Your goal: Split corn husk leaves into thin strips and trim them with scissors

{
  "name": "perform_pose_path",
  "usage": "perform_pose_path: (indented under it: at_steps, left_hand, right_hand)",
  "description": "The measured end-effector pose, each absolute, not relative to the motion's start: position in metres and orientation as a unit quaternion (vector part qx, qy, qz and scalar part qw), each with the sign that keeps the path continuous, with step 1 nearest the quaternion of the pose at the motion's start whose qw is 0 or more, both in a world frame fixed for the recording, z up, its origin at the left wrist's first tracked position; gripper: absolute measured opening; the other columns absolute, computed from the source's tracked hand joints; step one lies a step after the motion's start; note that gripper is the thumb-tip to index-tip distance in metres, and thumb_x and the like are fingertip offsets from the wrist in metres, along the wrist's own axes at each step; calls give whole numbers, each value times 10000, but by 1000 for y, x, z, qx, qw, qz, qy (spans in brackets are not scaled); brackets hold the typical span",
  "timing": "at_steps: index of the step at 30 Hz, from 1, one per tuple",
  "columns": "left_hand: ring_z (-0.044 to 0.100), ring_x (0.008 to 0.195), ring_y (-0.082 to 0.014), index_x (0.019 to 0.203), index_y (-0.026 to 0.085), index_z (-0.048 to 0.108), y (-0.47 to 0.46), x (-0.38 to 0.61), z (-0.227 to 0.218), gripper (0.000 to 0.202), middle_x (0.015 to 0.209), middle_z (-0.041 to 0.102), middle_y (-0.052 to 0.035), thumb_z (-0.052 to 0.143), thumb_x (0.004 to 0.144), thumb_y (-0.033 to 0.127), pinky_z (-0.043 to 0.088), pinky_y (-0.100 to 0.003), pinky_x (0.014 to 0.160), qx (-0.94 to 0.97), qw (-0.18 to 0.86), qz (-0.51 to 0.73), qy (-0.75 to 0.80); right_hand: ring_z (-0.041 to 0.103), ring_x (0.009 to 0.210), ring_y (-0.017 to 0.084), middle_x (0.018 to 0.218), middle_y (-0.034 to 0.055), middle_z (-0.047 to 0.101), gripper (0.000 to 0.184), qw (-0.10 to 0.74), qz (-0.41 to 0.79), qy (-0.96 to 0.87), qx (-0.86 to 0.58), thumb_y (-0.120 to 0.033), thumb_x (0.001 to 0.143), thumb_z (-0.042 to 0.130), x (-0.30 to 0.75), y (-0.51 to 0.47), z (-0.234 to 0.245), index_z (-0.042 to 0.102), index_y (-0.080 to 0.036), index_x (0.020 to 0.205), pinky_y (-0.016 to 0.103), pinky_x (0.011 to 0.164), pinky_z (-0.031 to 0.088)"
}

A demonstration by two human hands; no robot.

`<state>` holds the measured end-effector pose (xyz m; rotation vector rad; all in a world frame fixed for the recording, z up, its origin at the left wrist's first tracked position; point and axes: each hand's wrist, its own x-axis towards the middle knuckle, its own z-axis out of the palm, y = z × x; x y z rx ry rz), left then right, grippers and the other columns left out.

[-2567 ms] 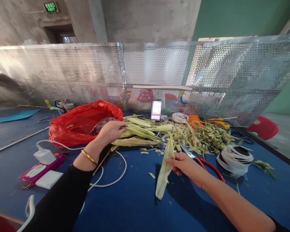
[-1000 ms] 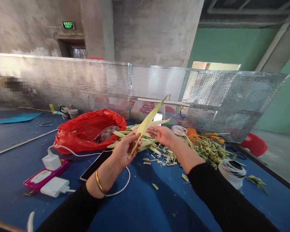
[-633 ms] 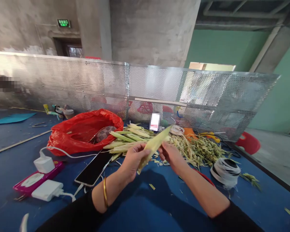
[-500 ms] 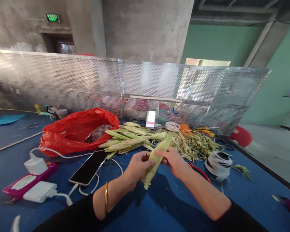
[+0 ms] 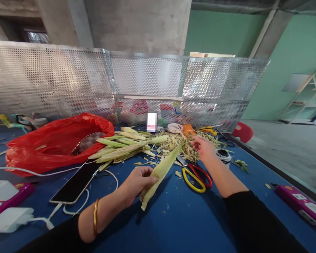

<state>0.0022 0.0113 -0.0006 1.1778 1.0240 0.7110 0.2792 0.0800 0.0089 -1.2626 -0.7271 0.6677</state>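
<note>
A long pale-green corn husk (image 5: 162,169) is pinched near its lower end between the thumb and fingers of my left hand (image 5: 139,183); it slants up to the right above the blue table. My right hand (image 5: 204,148) is over the heap of dried plant bits (image 5: 184,146), with its fingers curled together; whatever they may hold is too small to make out. Below it lie scissors (image 5: 194,181) with one yellow and one red handle loop. Several more corn husks (image 5: 126,147) are piled behind my left hand.
A red plastic bag (image 5: 55,144) stands open at the left, beside a phone (image 5: 75,184) on a white cable. A spool (image 5: 223,154), a tape roll (image 5: 175,128) and a purple box-like item (image 5: 301,203) lie to the right. A perforated metal screen (image 5: 150,77) runs along the back.
My right hand has let go of the corn husk and moved right and away to the dried plant heap, uncovering the scissors. My left hand keeps the husk. The view has turned right.
</note>
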Motion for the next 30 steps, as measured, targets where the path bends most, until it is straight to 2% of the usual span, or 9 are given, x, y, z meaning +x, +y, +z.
perform_pose_path:
  at_steps: [5,7,8,11,14,18,26,28,30]
  left_hand:
    - [493,489,-92,690,147,607,11,2,3,228,560,594,26,729,565,293,369,-205,497,526,624,332,473]
    - [476,485,-93,686,153,595,12,2,1,201,551,567,38,697,578,287,356,-210,493,550,600,324,483]
    - [465,488,-93,677,156,587,12,2,0,180,549,551,44,679,587,282,348,-211,492,568,584,320,484]
    - [434,515,-93,650,161,581,13,0,-1,112,555,506,53,624,618,259,321,-211,501,638,516,314,478]
    - [427,559,-104,632,164,592,15,-2,0,71,568,491,48,583,640,234,305,-218,517,700,439,306,473]
    - [419,568,-100,611,162,565,16,-5,5,64,571,474,49,576,640,217,302,-218,527,705,430,307,473]
    - [447,476,-78,668,157,576,13,-6,11,119,548,530,43,654,597,212,328,-200,467,549,607,331,470]
    - [489,472,-93,729,159,592,14,-5,11,169,572,576,25,677,603,233,368,-211,463,484,655,351,463]
    - [522,483,-105,754,158,598,15,-4,9,186,589,599,12,689,607,228,407,-222,475,441,675,370,461]
  right_hand:
    - [592,964,241,1006,85,665,278,690,156,-422,-567,-382,718,658,267,71,15,673,-192,921,384,884,428]
    - [551,1077,264,1105,83,652,304,647,118,-514,-551,-419,683,710,254,62,23,708,-221,914,396,961,377]
    - [531,1117,279,1120,88,652,307,576,79,-610,-539,-432,687,715,247,57,26,718,-230,918,419,992,345]
    - [590,1019,268,962,56,710,198,365,43,-786,-497,-427,726,699,230,47,30,731,-248,805,481,1053,242]
    - [626,703,177,700,4,702,213,279,117,-825,-478,-367,805,609,221,44,27,703,-226,676,412,960,365]
    - [616,682,173,691,19,691,234,317,110,-798,-501,-337,807,547,225,51,23,677,-207,662,269,675,456]
    - [561,638,253,608,113,628,371,433,-80,-587,-679,-395,851,374,278,59,20,600,-182,648,377,656,401]
    - [581,736,286,723,159,659,343,442,-125,-547,-700,-404,838,413,286,57,24,626,-164,715,404,707,404]
    - [574,925,319,995,199,656,295,444,-149,-543,-696,-387,771,526,280,51,30,651,-144,883,424,802,401]
